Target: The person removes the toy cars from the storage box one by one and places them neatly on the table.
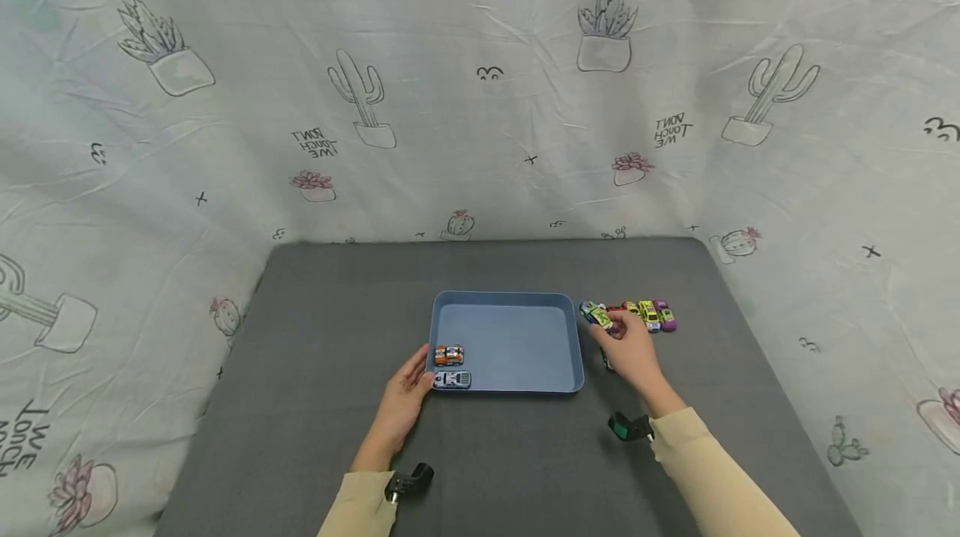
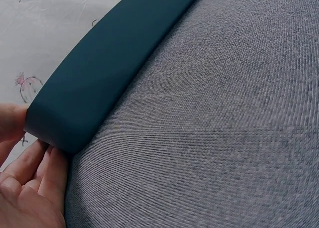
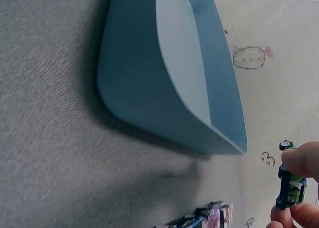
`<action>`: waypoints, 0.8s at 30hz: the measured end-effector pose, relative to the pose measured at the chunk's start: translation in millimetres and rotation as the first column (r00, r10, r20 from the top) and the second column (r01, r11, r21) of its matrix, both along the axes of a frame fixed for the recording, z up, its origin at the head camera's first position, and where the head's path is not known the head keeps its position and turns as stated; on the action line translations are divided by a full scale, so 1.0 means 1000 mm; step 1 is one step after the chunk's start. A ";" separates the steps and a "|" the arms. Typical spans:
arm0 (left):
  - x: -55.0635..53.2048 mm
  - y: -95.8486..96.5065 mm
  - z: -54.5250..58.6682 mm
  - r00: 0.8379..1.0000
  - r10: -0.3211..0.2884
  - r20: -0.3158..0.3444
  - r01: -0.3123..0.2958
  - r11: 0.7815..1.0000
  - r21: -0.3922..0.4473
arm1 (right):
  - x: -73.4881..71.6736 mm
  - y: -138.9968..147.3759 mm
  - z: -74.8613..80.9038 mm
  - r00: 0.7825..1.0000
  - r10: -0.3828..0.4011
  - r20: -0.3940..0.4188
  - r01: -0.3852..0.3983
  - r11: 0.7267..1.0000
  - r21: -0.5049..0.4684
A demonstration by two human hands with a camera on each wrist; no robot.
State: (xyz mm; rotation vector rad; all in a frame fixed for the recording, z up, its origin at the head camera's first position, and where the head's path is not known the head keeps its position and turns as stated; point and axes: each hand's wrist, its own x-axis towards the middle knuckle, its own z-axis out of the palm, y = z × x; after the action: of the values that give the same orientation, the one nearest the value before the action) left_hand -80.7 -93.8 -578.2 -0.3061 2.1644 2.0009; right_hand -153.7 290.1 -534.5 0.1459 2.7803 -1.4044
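A shallow blue tray [image 1: 517,345] lies on the grey table with an orange toy car [image 1: 449,355] and a silver-grey toy car [image 1: 452,379] in its front left part. My left hand [image 1: 402,404] grips the tray's left side near the front corner; in the left wrist view its thumb is at the rim and its fingers are against the outer wall [image 2: 89,83]. Just beyond the tray's right side, my right hand [image 1: 630,349] pinches a green toy car [image 3: 294,185] between thumb and fingers, held above the table.
Right of the tray stand several toy cars in a row, among them a yellow car [image 1: 648,316] and a purple car [image 1: 665,316]; my right hand partly covers others. Patterned cloth [image 1: 450,103] hangs behind and beside the grey table [image 1: 315,337].
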 end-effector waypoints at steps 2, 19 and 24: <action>0.000 0.000 -0.001 1.000 0.004 -0.001 -0.004 1.000 -0.002 | 0.002 0.003 -0.002 1.000 -0.011 -0.007 0.011 1.000 0.010; 0.000 -0.001 -0.004 1.000 -0.011 -0.022 0.011 1.000 0.007 | 0.027 0.034 -0.029 0.981 -0.188 0.039 0.187 0.982 0.018; 0.000 -0.002 -0.004 1.000 -0.014 -0.023 0.014 1.000 0.010 | 0.035 0.040 -0.036 0.970 -0.241 0.045 0.240 0.970 0.027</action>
State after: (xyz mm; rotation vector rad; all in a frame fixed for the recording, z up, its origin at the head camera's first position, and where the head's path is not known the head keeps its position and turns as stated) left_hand -81.1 -95.8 -582.2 -0.2678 2.1632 2.0165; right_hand -118.3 329.9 -570.2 0.5264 2.8159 -1.3940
